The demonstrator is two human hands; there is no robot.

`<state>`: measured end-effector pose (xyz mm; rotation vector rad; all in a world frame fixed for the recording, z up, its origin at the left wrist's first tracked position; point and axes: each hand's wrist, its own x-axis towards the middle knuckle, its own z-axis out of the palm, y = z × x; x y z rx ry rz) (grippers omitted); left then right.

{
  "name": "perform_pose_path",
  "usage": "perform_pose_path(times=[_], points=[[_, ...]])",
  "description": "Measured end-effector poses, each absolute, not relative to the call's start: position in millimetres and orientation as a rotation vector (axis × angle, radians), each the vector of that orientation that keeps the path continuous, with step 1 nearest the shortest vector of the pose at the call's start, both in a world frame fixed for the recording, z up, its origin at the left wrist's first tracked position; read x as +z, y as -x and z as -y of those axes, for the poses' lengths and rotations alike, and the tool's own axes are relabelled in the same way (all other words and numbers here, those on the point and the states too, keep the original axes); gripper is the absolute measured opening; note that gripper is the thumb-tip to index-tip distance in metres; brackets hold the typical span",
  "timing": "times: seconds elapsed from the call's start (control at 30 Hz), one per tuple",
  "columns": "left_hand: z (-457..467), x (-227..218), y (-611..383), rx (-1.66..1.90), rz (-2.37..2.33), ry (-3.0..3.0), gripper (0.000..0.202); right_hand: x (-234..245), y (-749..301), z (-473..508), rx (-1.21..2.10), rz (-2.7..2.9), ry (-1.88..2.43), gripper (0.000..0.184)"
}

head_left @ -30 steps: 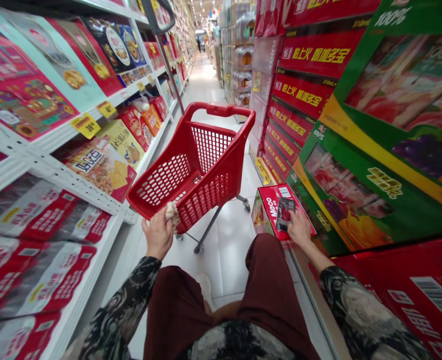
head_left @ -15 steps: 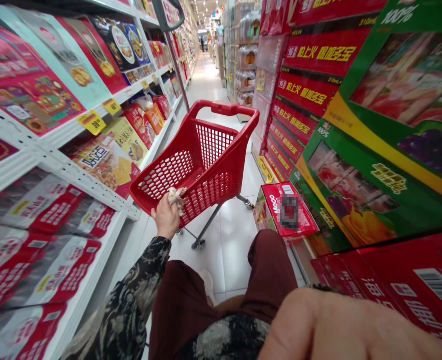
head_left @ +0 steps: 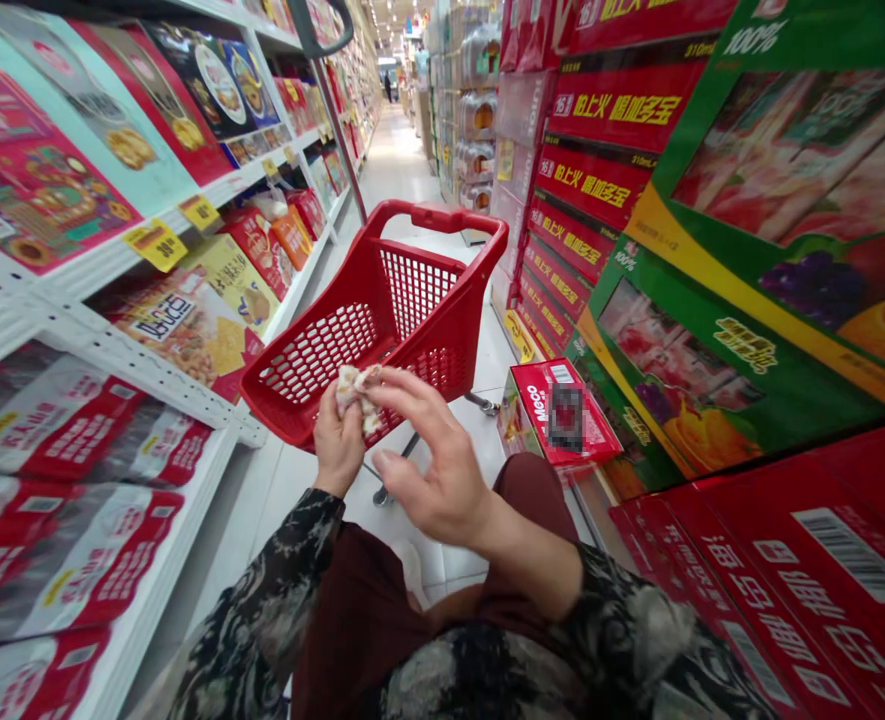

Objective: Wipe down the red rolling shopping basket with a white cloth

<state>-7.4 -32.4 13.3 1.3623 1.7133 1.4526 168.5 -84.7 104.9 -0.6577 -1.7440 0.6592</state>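
Observation:
My left hand [head_left: 339, 440] is closed around a crumpled whitish cloth-like piece [head_left: 368, 412] with brownish patches; whether it is cloth, paper or food I cannot tell. My right hand [head_left: 438, 465] reaches in from the right, its thumb apart from its stretched fingers. The fingertips of that hand are at the top of the crumpled piece, and whether they touch it is unclear. Just beyond both hands stands a red plastic shopping cart [head_left: 442, 345] with perforated sides. Its near wall is partly covered by the hands.
White shelves [head_left: 209, 405] with boxed and bagged goods run along the left. Stacked red drink cartons [head_left: 592, 190] and green juice cartons [head_left: 682, 370] line the right. A red Meco box [head_left: 599, 425] stands low beside my knee. A tiled aisle [head_left: 397, 150] stretches ahead.
My right hand has moved from the lower right foreground to the crumpled piece in my left hand. The view has shifted slightly, and the cart appears a little further left.

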Motion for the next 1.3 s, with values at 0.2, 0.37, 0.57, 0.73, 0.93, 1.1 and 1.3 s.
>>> perform_pose_path(times=[0.2, 0.37, 0.57, 0.73, 0.93, 1.1, 1.3], points=[[35.2, 30.3, 3.0, 1.389, -1.269, -0.956, 0.042, 17.3, -94.7, 18.6, 0.625, 1.969, 0.803, 0.065], [45.4, 40.9, 23.3, 1.231, -1.176, -0.756, 0.043, -10.3, -78.2, 11.3, 0.684, 1.94, 0.829, 0.059], [43.8, 21.7, 68.3, 1.337, -1.922, -1.262, 0.044, -9.9, -74.2, 9.5, 0.565, 1.827, 0.904, 0.052], [34.6, -19.7, 108.6, 1.006, -2.116, -1.507, 0.043, 7.3, -49.7, -5.9, 0.252, 1.844, 0.929, 0.047], [34.5, -35.6, 109.8, 1.138, -2.065, -1.543, 0.05, -44.8, -5.7, 2.7, 0.171, 1.954, 0.851, 0.033], [36.8, -35.4, 105.0, 1.137, -2.007, -1.611, 0.048, -77.8, -6.4, 9.6, 0.124, 1.931, 0.772, 0.033], [35.5, -31.0, 88.9, 1.075, -2.1, -1.458, 0.047, -129.6, -24.2, 29.5, 0.191, 2.067, 0.815, 0.028]])
